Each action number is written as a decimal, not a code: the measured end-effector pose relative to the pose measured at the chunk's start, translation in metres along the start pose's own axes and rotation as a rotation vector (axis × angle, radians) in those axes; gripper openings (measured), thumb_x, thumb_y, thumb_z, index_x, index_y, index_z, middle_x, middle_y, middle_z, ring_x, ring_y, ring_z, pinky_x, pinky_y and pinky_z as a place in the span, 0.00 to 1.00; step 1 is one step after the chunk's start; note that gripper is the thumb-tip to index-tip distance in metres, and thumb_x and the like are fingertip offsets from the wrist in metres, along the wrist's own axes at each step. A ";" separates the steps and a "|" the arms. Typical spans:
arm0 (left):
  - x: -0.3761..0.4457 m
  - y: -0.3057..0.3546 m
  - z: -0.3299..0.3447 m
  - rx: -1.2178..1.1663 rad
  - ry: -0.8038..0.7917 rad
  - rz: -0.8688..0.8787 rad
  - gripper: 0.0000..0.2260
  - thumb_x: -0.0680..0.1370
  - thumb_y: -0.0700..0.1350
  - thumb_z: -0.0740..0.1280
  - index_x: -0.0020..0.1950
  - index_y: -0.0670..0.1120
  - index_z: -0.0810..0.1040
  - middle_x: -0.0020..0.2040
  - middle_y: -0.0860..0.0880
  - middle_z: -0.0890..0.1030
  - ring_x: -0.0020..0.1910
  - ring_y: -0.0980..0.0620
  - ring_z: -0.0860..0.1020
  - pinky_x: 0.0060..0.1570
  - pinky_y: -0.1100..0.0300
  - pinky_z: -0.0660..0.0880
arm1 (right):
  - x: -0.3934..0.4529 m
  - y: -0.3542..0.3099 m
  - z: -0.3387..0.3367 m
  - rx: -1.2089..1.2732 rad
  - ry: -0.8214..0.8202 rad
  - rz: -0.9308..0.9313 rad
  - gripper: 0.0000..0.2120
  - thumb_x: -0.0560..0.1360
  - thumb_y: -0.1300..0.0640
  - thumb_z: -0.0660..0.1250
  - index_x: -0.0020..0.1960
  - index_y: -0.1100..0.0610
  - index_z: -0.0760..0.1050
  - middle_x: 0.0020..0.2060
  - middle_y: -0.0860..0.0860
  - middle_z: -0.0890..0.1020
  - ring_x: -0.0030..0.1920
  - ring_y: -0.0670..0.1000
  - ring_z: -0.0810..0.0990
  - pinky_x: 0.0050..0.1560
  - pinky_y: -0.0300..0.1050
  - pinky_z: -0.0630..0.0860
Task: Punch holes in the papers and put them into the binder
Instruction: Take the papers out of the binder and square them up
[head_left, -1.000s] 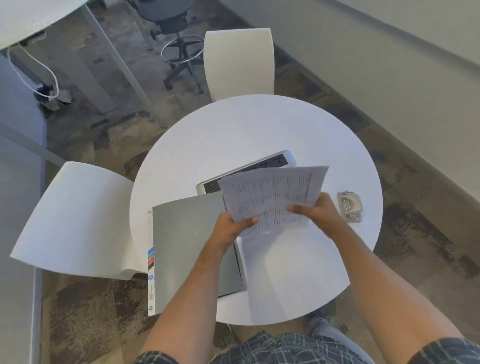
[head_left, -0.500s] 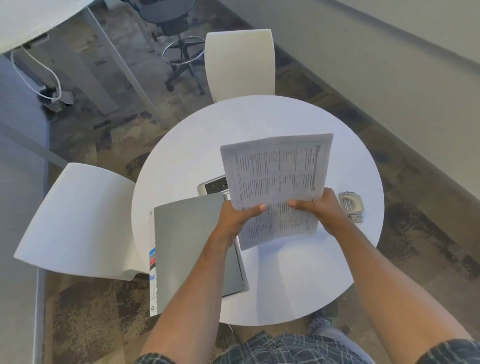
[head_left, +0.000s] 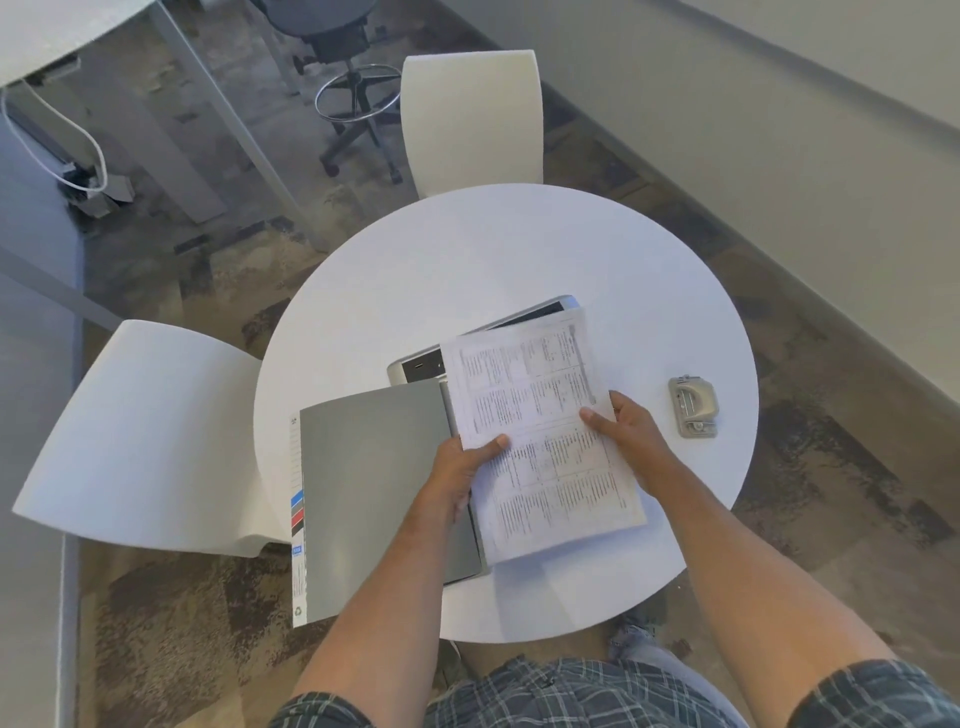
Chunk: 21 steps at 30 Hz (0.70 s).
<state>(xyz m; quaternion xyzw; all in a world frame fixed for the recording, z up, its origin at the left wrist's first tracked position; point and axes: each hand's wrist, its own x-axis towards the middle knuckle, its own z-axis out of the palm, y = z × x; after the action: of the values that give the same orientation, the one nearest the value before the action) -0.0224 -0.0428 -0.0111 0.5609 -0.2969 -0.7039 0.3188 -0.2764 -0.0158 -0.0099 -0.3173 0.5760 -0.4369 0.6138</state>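
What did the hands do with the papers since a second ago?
Both hands, left hand and right hand, kept holding the papers. They raised them upright, then lowered them flatter and nearer, over the open binder. The hole punch and the table stayed put.

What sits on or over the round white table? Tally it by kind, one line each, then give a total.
Stack of printed white papers, held by left hand and right hand: 1
Open grey binder: 1
Silver-grey metal hole punch: 1
Flat silver device under the papers, kind unclear: 1
Total: 4
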 end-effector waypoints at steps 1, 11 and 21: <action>0.000 -0.003 0.001 -0.043 -0.045 -0.032 0.26 0.71 0.38 0.79 0.69 0.39 0.79 0.64 0.43 0.83 0.64 0.43 0.81 0.67 0.44 0.76 | -0.001 0.002 0.002 -0.032 -0.015 0.011 0.15 0.80 0.57 0.71 0.65 0.59 0.76 0.56 0.56 0.87 0.53 0.59 0.87 0.52 0.58 0.84; 0.004 -0.014 0.004 -0.065 -0.037 -0.154 0.24 0.74 0.35 0.77 0.70 0.39 0.78 0.64 0.42 0.83 0.64 0.41 0.81 0.68 0.38 0.73 | 0.006 0.023 0.005 -0.159 0.021 0.193 0.16 0.81 0.57 0.69 0.68 0.56 0.72 0.60 0.53 0.83 0.56 0.54 0.84 0.53 0.53 0.82; 0.013 -0.020 -0.004 0.166 0.169 -0.144 0.17 0.73 0.32 0.76 0.60 0.38 0.80 0.60 0.39 0.84 0.55 0.41 0.84 0.55 0.48 0.81 | 0.012 0.025 -0.008 -0.294 0.191 0.168 0.23 0.78 0.66 0.71 0.71 0.59 0.73 0.59 0.57 0.81 0.56 0.55 0.80 0.51 0.47 0.77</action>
<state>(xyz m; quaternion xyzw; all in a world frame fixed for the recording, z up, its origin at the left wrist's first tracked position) -0.0232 -0.0403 -0.0352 0.6624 -0.2852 -0.6484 0.2439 -0.2802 -0.0152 -0.0385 -0.3112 0.7137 -0.3235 0.5376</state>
